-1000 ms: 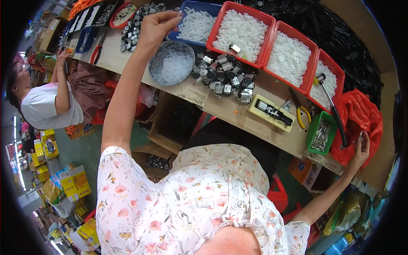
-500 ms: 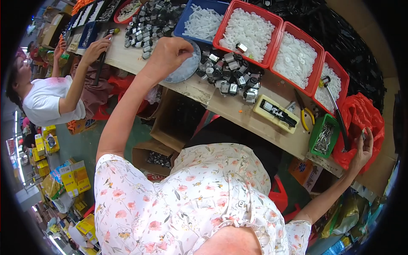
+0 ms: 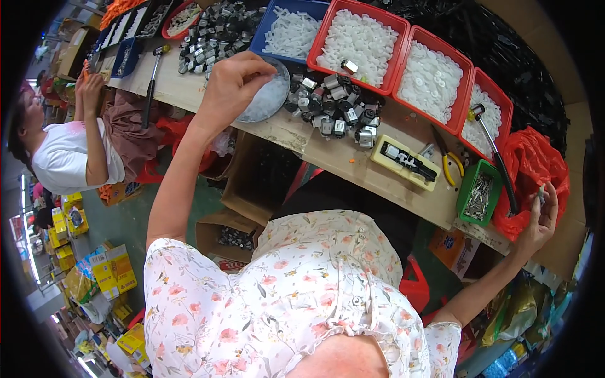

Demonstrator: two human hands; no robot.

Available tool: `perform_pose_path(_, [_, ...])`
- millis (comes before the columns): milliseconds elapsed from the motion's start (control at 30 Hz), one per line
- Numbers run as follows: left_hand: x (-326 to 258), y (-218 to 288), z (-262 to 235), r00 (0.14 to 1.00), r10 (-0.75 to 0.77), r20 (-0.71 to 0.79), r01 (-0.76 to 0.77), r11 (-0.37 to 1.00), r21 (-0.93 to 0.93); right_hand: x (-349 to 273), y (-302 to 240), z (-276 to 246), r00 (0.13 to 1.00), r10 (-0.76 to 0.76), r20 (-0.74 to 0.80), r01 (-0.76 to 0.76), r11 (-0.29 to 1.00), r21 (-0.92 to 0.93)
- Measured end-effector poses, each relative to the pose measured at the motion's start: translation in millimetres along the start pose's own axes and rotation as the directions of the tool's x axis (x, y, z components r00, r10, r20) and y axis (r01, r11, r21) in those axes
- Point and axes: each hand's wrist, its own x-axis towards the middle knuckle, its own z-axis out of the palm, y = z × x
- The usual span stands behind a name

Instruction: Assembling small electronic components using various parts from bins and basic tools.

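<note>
My left hand [image 3: 230, 88] hovers over the edge of a round dish of whitish translucent material [image 3: 271, 97], its fingers pinched; whatever is between them is too small or hidden to name. Far to the right, my right hand [image 3: 537, 220] holds a small greyish piece [image 3: 542, 194] between thumb and fingers, beside a red plastic bag [image 3: 535, 157]. Between the hands, a cream block fixture [image 3: 386, 162] bears a black and silver part [image 3: 409, 160]. A heap of black and silver parts [image 3: 334, 107] lies right of the dish.
Red bins of white plastic pieces [image 3: 362, 44] line the back, with a blue bin [image 3: 290, 31] to their left. Yellow-handled pliers [image 3: 452, 167], a green tray of metal pins [image 3: 479, 195] and a hammer [image 3: 495, 148] lie at right. A co-worker [image 3: 75, 145] sits at left near another hammer [image 3: 151, 85].
The view has shifted slightly. My left hand stays pinched by the dish; my right hand has turned a little with its small piece. The co-worker's hand has left the hammer, and their hands have come together.
</note>
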Motion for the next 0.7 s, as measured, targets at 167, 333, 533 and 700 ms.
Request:
perform_pose_path(167, [-17.0,29.3,17.3,0.974,-0.228,-0.017,0.18,0.811,-0.556,-33.0,-72.0,98.9,0.972,-0.043,0.23,0.023,0.996,0.088])
perform_pose_path(333, [-25.9,74.3,60.9,0.98,-0.188,0.066,0.172,0.637,-0.752,-58.5,-100.8,168.8,0.867,-0.142,0.478,0.068,0.983,0.17])
perform_pose_path(533, [-25.1,107.6,111.4,0.98,-0.174,0.102,0.173,0.471,-0.865,-78.8,-76.2,184.5,0.917,-0.01,0.398,-0.248,0.768,0.59])
perform_pose_path(700, [-24.6,127.6,134.5,0.962,-0.216,0.17,0.234,0.323,-0.917,-91.2,-70.3,184.4,0.939,0.142,0.313,-0.33,0.629,0.704])
